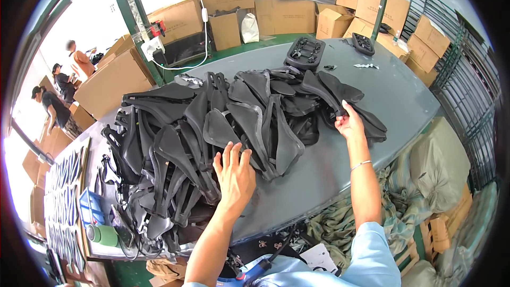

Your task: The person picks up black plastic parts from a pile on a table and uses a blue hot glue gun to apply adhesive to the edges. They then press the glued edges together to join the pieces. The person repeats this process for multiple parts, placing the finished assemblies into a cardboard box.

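Note:
A large heap of black bicycle saddles (239,122) covers the left and middle of a grey table. My right hand (349,121) is closed round the narrow nose of one saddle (320,89) at the heap's right end, its wide end pointing away from me. More saddles (371,123) lie under and beside that one. Over the near side of the heap, my left hand (235,176) has its fingers spread and holds nothing. Its fingertips are close to a saddle (220,129) with a pale edge; whether they touch it I cannot tell.
Black trays with small parts (305,53) (363,44) stand on the table's far side. At the near left are a green bottle (102,235) and a blue basket (91,207). Cardboard boxes (285,17) line the back. Sacks (440,165) bulge at the right edge. People (56,107) work far left.

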Demonstrator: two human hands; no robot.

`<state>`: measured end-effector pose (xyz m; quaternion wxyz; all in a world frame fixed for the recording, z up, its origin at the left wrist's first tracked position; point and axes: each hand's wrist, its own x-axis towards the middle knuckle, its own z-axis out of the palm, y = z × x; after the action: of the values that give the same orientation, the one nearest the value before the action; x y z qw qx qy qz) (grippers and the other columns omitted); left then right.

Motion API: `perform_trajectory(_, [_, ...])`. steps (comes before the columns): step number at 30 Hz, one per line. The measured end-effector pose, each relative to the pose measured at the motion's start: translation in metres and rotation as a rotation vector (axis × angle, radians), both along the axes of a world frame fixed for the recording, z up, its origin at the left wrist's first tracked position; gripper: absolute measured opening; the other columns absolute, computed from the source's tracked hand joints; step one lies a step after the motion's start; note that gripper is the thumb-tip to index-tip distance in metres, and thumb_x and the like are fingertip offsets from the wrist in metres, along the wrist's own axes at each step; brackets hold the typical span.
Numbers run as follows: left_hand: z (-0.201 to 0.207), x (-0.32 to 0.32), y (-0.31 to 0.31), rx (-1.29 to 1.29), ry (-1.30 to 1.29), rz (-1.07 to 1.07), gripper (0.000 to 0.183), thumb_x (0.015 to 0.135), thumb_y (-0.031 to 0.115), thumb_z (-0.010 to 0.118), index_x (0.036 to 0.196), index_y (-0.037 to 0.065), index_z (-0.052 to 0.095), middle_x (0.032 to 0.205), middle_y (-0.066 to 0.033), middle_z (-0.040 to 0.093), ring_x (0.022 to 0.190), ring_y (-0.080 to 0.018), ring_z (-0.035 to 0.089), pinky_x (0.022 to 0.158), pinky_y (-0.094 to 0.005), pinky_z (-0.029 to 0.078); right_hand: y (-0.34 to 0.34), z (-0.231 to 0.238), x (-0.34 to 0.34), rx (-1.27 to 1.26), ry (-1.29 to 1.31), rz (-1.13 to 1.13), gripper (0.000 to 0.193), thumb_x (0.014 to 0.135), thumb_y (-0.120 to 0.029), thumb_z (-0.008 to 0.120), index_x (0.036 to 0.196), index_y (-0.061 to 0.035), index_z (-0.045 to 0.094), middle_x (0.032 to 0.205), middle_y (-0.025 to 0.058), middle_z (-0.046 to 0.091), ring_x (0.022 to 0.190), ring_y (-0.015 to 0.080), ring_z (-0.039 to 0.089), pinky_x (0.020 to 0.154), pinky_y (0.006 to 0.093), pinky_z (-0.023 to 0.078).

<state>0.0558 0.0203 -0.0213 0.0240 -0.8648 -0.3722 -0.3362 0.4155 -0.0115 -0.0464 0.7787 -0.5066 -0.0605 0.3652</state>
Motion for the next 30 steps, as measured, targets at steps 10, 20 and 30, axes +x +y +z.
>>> perform_trajectory(10, [0.022, 0.022, -0.006, -0.830, -0.655, -0.328, 0.030, 0.090, 0.013, 0.056, 0.115, -0.002, 0.050, 0.110, -0.0148, 0.057, 0.097, -0.0222, 0.059, 0.081, -0.0332, 0.048, -0.024, 0.017, -0.150, -0.094, -1.317, 0.080, 0.020, 0.083, -0.021, 0.065, 0.083, -0.0041, 0.055, 0.067, 0.0051, 0.057, 0.054, 0.0142, 0.051, 0.051, 0.0281, 0.043])
perform_trajectory(20, [0.010, 0.047, 0.010, -1.375, -1.091, -0.361, 0.039, 0.084, 0.016, 0.065, 0.113, 0.008, 0.041, 0.096, -0.0032, 0.055, 0.090, -0.0113, 0.053, 0.078, -0.0287, 0.042, -0.043, 0.002, -0.192, -0.017, -1.689, 0.043, 0.019, 0.075, -0.015, 0.067, 0.089, -0.0032, 0.062, 0.073, 0.0140, 0.064, 0.067, 0.0315, 0.063, 0.061, 0.0379, 0.048])
perform_trajectory(30, [0.025, 0.068, 0.017, -1.320, -0.852, 0.053, 0.054, 0.079, 0.009, 0.060, 0.126, -0.003, 0.038, 0.101, -0.0103, 0.055, 0.077, -0.0159, 0.057, 0.066, -0.0310, 0.045, -0.049, 0.009, -0.201, 0.055, -0.861, 0.102, 0.027, 0.081, -0.016, 0.067, 0.096, -0.0018, 0.050, 0.088, 0.0038, 0.054, 0.079, 0.0121, 0.051, 0.071, 0.0255, 0.043])
